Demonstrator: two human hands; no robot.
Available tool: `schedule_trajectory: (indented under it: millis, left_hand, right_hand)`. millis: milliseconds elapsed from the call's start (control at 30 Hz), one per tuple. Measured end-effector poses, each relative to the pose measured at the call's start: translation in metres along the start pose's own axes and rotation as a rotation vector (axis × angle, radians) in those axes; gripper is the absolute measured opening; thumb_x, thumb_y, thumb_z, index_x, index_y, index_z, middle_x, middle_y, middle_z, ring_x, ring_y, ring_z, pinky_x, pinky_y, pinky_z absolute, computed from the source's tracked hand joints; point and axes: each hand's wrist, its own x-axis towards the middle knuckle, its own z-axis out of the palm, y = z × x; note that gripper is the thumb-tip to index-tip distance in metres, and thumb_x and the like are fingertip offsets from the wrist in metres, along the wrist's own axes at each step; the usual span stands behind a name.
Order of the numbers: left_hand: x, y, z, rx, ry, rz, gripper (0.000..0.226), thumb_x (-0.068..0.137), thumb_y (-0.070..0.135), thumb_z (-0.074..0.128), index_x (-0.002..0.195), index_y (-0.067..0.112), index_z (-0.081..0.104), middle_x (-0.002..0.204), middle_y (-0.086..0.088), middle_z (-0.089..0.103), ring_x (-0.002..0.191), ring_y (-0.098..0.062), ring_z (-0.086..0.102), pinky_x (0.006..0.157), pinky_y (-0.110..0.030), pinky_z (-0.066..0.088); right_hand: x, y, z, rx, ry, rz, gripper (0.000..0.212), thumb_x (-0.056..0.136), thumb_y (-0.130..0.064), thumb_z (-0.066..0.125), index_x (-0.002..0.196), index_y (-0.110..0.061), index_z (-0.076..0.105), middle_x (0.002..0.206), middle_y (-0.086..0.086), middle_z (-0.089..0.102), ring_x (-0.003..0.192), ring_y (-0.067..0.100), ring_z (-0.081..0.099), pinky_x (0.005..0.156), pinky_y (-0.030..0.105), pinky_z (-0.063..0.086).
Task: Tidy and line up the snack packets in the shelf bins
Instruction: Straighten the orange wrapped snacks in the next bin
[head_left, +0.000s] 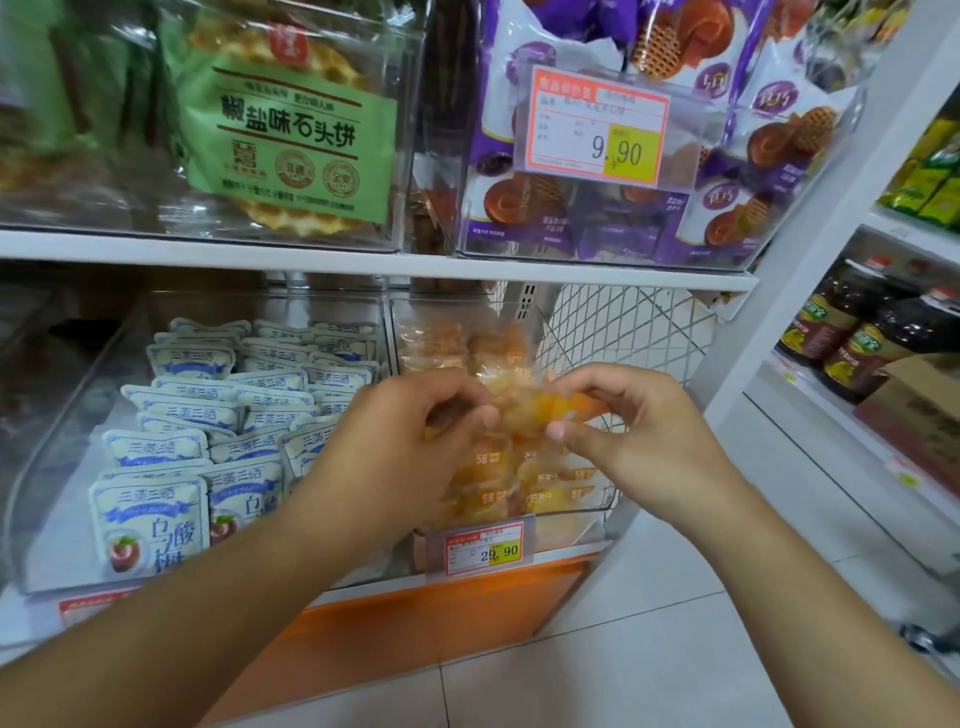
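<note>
A clear bin (571, 525) on the lower shelf holds several small clear packets of orange snacks (498, 488). Both my hands are over this bin. My left hand (410, 441) and my right hand (639, 421) each pinch one end of an orange snack packet (530, 405) held just above the pile. To the left, a second clear bin (57, 431) holds rows of white-and-blue snack packets (208, 415), mostly upright and overlapping.
The shelf above carries a bin with green waffle packs (291, 124) and a bin of purple packs (623, 208) with a 9.90 price tag. A 29.90 price tag (483, 553) hangs on the orange bin. Oil bottles (857, 338) and a cardboard box (914, 410) stand at right.
</note>
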Motion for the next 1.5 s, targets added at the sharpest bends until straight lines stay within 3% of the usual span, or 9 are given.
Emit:
schedule_trajectory:
  millis: [167,300,467,600,700,900,1167,1367,1500]
  left_hand:
    - [0.0,0.01,0.011,0.016,-0.019,0.089,0.008,0.094,0.044,0.066,0.099,0.04,0.072,0.09,0.019,0.072,0.088,0.001,0.066,0.075,-0.031,0.056]
    - [0.001,0.0,0.008,0.259,-0.122,0.063,0.041,0.092,0.056,0.062,0.131,0.043,0.058,0.124,0.025,0.062,0.113,0.004,0.056,0.097,-0.027,0.05]
    - [-0.006,-0.021,0.003,0.544,-0.293,0.136,0.049,0.1,0.062,0.041,0.142,0.039,0.049,0.133,0.021,0.06,0.123,-0.004,0.051,0.122,-0.034,0.022]
    - [-0.007,-0.021,0.001,0.494,-0.264,0.138,0.048,0.097,0.062,0.044,0.139,0.039,0.05,0.122,0.019,0.057,0.109,-0.005,0.048,0.113,-0.03,0.034]
    - [-0.008,-0.025,0.001,0.491,-0.271,0.205,0.033,0.101,0.055,0.045,0.123,0.038,0.062,0.113,0.022,0.063,0.102,0.001,0.05,0.114,-0.03,0.031]
    - [-0.019,-0.022,-0.007,0.485,-0.318,0.245,0.033,0.105,0.048,0.042,0.125,0.037,0.065,0.098,0.02,0.068,0.11,-0.002,0.05,0.105,0.002,-0.007]
    - [-0.022,-0.038,-0.016,0.451,-0.403,0.275,0.041,0.102,0.049,0.049,0.143,0.049,0.049,0.091,0.043,0.048,0.106,0.02,0.043,0.124,-0.027,0.01]
    - [-0.022,-0.035,-0.016,0.456,-0.406,0.297,0.051,0.097,0.06,0.034,0.145,0.05,0.045,0.102,0.025,0.062,0.112,0.009,0.049,0.122,-0.028,0.011]
    - [-0.022,-0.037,-0.017,0.442,-0.39,0.299,0.048,0.099,0.055,0.04,0.146,0.051,0.043,0.101,0.024,0.061,0.112,0.009,0.048,0.123,-0.03,0.012]
  right_hand:
    - [-0.006,-0.015,-0.006,-0.159,0.004,-0.145,0.032,0.085,0.004,0.079,0.091,-0.028,0.078,0.094,-0.004,0.076,0.089,0.003,0.07,0.076,0.011,0.052]
    - [-0.003,0.0,-0.015,-0.048,0.143,-0.083,0.036,0.085,0.012,0.075,0.086,-0.024,0.072,0.084,-0.007,0.078,0.08,0.012,0.076,0.075,0.027,0.058]
    - [-0.003,0.009,-0.03,0.241,0.193,-0.074,0.033,0.084,0.023,0.069,0.094,-0.006,0.057,0.087,0.018,0.076,0.072,0.029,0.076,0.068,0.03,0.061]
    - [-0.002,0.02,-0.028,0.168,0.126,-0.024,0.037,0.083,0.021,0.07,0.09,-0.014,0.06,0.087,0.011,0.076,0.076,0.027,0.076,0.072,0.034,0.061]
    - [0.001,0.037,-0.028,-0.257,0.005,0.004,0.033,0.087,0.004,0.076,0.081,-0.027,0.066,0.084,-0.006,0.074,0.08,0.014,0.07,0.077,0.032,0.052]
    - [0.0,0.032,-0.027,-0.609,-0.13,-0.143,0.024,0.087,-0.024,0.082,0.101,-0.043,0.08,0.104,-0.029,0.071,0.112,0.001,0.06,0.099,0.026,0.045]
    - [0.013,0.018,-0.012,-0.674,-0.192,-0.129,0.024,0.096,-0.026,0.068,0.116,-0.037,0.077,0.117,-0.021,0.071,0.112,0.002,0.059,0.099,0.026,0.046]
    - [0.04,0.018,0.039,-0.682,-0.424,-0.008,0.034,0.109,-0.036,0.049,0.141,-0.036,0.062,0.141,-0.012,0.063,0.135,0.012,0.05,0.118,0.034,0.034]
    - [0.048,0.022,0.044,-0.588,-0.405,0.108,0.019,0.103,-0.032,0.062,0.117,-0.038,0.074,0.105,-0.015,0.071,0.1,0.008,0.066,0.095,0.03,0.053]
